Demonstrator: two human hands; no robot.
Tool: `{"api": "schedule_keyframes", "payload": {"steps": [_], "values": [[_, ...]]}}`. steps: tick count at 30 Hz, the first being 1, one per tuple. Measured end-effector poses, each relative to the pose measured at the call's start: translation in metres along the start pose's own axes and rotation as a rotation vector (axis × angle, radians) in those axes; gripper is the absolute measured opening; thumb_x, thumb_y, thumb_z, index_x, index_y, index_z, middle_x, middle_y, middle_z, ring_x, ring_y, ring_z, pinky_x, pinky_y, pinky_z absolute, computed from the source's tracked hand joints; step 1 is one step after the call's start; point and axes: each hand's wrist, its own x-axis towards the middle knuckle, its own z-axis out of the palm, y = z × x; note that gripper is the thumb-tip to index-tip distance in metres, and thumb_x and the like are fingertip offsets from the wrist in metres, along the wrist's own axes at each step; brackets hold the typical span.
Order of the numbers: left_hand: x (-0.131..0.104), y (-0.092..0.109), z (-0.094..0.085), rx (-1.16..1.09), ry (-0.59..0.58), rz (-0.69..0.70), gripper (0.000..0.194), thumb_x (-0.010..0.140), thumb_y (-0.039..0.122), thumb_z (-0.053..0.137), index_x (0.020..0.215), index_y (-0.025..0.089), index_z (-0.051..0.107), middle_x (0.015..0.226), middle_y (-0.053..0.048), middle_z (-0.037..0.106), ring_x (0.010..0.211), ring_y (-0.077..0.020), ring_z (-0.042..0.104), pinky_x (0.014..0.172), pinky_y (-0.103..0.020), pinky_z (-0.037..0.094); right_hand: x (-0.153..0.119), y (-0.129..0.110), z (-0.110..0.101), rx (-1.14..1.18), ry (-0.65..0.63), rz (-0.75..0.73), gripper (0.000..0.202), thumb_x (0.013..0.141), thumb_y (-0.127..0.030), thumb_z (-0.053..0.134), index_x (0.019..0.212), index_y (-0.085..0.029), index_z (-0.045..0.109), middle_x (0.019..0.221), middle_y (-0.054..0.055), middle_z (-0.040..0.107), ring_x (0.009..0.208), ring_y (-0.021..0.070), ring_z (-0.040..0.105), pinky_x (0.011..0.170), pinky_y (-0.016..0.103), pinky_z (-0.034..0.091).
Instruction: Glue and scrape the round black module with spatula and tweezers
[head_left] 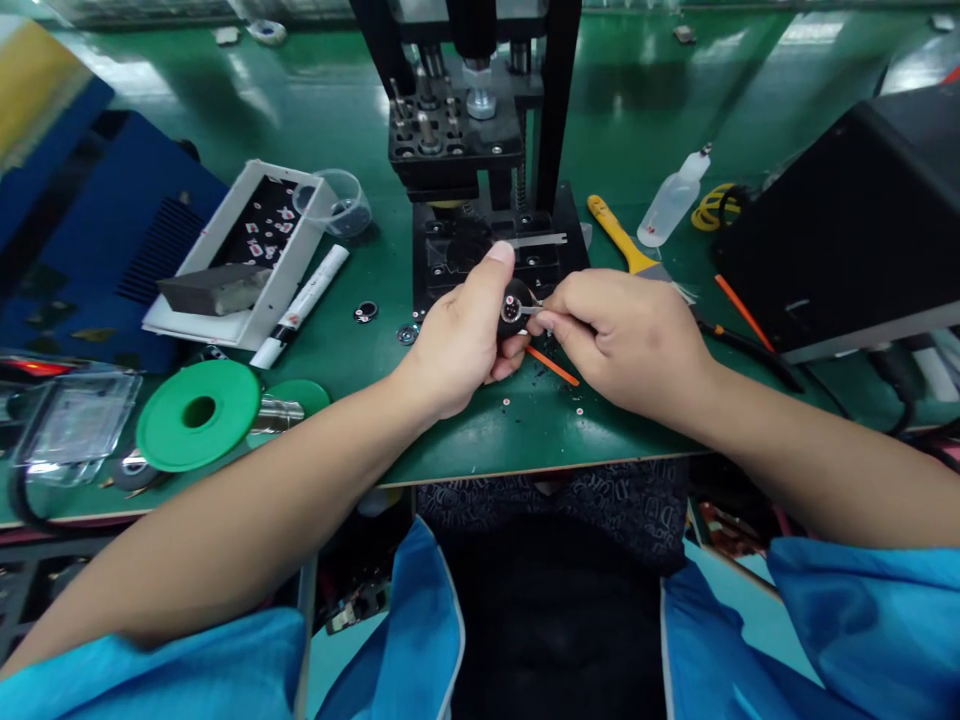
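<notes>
While the fingers (498, 270) of my left hand (466, 335) are gripping a round black part (513, 307) above the surface (457, 447), toward its near edge, I am finding my right hand (630, 328) pinching a slim metal piece (531, 310) whose end is meeting that part.

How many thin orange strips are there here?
2: one orange strip on the green bench near the left hand and right hand, another beside the black box at right. Others may be hidden.
</notes>
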Motion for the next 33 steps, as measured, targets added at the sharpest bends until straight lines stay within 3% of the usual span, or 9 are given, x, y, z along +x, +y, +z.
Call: {"api": "schedule_keyframes", "payload": {"steps": [3, 8, 12, 17, 25, 29, 33], "values": [[-0.002, 0.0, 0.001, -0.002, -0.004, 0.004, 0.065, 0.125, 0.067, 0.054, 0.078, 0.023, 0.06, 0.057, 0.003, 0.048, 0.044, -0.0095, 0.042, 0.045, -0.024, 0.03, 0.0, -0.001, -0.002, 0.026, 0.002, -0.008, 0.027, 0.12, -0.031, 0.06, 0.099, -0.022, 0.076, 0.097, 0.005, 0.081, 0.092, 0.0241, 0.075, 0.079, 0.038, 0.044], [-0.002, -0.007, 0.004, -0.01, -0.008, 0.16, 0.064, 0.125, 0.069, 0.054, 0.078, 0.024, 0.055, 0.055, 0.003, 0.047, 0.049, -0.0117, 0.048, 0.052, -0.026, 0.041, 0.001, -0.004, -0.002, 0.089, 0.034, 0.012, 0.024, 0.117, -0.03, 0.065, 0.096, -0.022, 0.074, 0.092, 0.003, 0.077, 0.085, 0.0215, 0.07, 0.078, 0.037, 0.045], [-0.003, -0.009, 0.007, -0.045, 0.024, 0.145, 0.067, 0.125, 0.073, 0.048, 0.079, 0.025, 0.056, 0.056, 0.002, 0.046, 0.048, -0.0121, 0.043, 0.049, -0.028, 0.037, 0.0, -0.006, -0.002, 0.057, 0.023, 0.02, 0.025, 0.119, -0.031, 0.062, 0.1, -0.023, 0.076, 0.098, 0.005, 0.08, 0.093, 0.0248, 0.074, 0.081, 0.038, 0.047], [-0.002, -0.01, 0.009, -0.029, 0.045, 0.197, 0.065, 0.126, 0.069, 0.046, 0.081, 0.024, 0.057, 0.06, 0.002, 0.047, 0.051, -0.0128, 0.047, 0.052, -0.027, 0.037, 0.002, -0.007, -0.002, 0.143, 0.025, 0.079, 0.025, 0.118, -0.031, 0.066, 0.096, -0.024, 0.073, 0.09, 0.002, 0.076, 0.086, 0.0228, 0.072, 0.08, 0.038, 0.047], [0.0, -0.011, 0.003, -0.018, -0.006, 0.256, 0.071, 0.127, 0.071, 0.047, 0.074, 0.025, 0.049, 0.057, 0.001, 0.05, 0.051, -0.012, 0.048, 0.056, -0.029, 0.039, 0.004, -0.006, -0.007, 0.228, 0.035, 0.088, 0.026, 0.115, -0.032, 0.069, 0.091, -0.023, 0.074, 0.089, 0.001, 0.078, 0.084, 0.0208, 0.071, 0.08, 0.036, 0.049], [0.001, -0.011, 0.0, -0.023, -0.026, 0.253, 0.071, 0.125, 0.078, 0.051, 0.078, 0.024, 0.053, 0.059, 0.001, 0.052, 0.052, -0.0123, 0.049, 0.056, -0.03, 0.04, 0.005, -0.004, -0.008, 0.243, 0.037, 0.074, 0.025, 0.115, -0.031, 0.069, 0.092, -0.023, 0.076, 0.088, 0.001, 0.078, 0.081, 0.0194, 0.07, 0.077, 0.035, 0.047], [0.003, -0.011, 0.0, 0.0, -0.016, 0.252, 0.064, 0.125, 0.069, 0.051, 0.079, 0.025, 0.056, 0.056, 0.002, 0.049, 0.049, -0.0135, 0.05, 0.052, -0.029, 0.037, 0.006, -0.001, -0.009, 0.267, 0.012, 0.087, 0.022, 0.113, -0.03, 0.071, 0.093, -0.023, 0.076, 0.088, 0.0, 0.079, 0.079, 0.0183, 0.068, 0.078, 0.035, 0.047]]}}
